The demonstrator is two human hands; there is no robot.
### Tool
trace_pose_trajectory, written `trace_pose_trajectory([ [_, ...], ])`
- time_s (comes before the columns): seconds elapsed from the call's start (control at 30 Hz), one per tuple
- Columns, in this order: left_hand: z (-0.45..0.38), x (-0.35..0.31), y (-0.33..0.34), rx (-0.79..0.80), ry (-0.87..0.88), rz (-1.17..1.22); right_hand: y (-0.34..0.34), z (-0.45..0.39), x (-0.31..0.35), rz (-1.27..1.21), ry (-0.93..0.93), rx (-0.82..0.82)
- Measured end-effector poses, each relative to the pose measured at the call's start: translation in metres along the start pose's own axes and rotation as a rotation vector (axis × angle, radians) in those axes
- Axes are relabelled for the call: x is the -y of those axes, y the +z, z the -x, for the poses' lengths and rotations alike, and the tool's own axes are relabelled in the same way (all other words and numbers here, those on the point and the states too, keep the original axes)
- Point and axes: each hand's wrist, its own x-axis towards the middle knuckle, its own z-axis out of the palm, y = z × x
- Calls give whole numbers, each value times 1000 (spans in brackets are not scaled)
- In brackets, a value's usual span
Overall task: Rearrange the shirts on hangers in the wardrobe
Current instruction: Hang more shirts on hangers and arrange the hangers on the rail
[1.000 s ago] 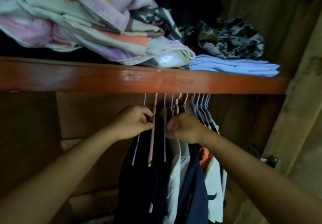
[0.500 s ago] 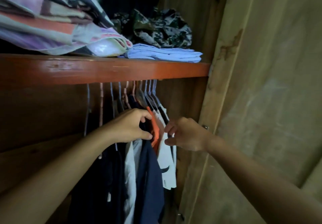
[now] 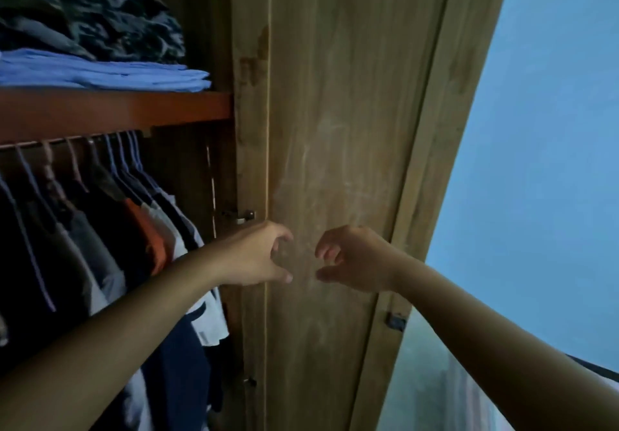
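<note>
Two bare hands sit mid-frame, both empty, in front of the wooden wardrobe door [image 3: 338, 169]. Left hand [image 3: 258, 256]: fingers curled, thumb and fingertips apart in a loose C, gripping nothing. Right hand [image 3: 355, 258]: same loose claw, fingers bent and spread, thumb low, nothing in it. The two hands face each other with a small gap between them, not touching. Neither touches a garment or a hanger; whether they touch the door surface can't be told.

Left forearm runs in from lower left and crosses in front of the hanging shirts [image 3: 110, 249]. Shirts are left of the hands, inside the wardrobe, packed close on a row of hangers [image 3: 124, 159] below the shelf. Mostly dark navy or black pieces, one orange shirt [image 3: 152, 239] near the right end of the row, pale grey or white ones next to it, nearest the door frame. Hanger hooks look thin, light blue and pinkish, tilted.

Reddish-brown shelf [image 3: 134, 109] above the rail. On it a folded blue stack [image 3: 100, 72], with a dark camouflage-patterned pile [image 3: 100, 18] on top and behind. Metal hinge [image 3: 241, 217] on the frame just above the left hand. Small dark latch [image 3: 396, 321] on the door's right edge. Blue wall [image 3: 542, 162] fills the right side. Picture is dim and a bit blurred.
</note>
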Motion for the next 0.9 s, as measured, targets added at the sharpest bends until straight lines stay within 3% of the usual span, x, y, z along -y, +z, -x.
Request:
trace_pose_trajectory([
  [0.2, -38, -68, 40, 10, 121, 67, -24, 56, -59, 17, 101, -44],
  [0.47, -77, -162, 105, 113, 339, -55, -54, 142, -136, 35, 285, -51],
  [0.9, -119, -308, 184, 239, 647, -69, -70, 263, -216, 88, 635, -159],
])
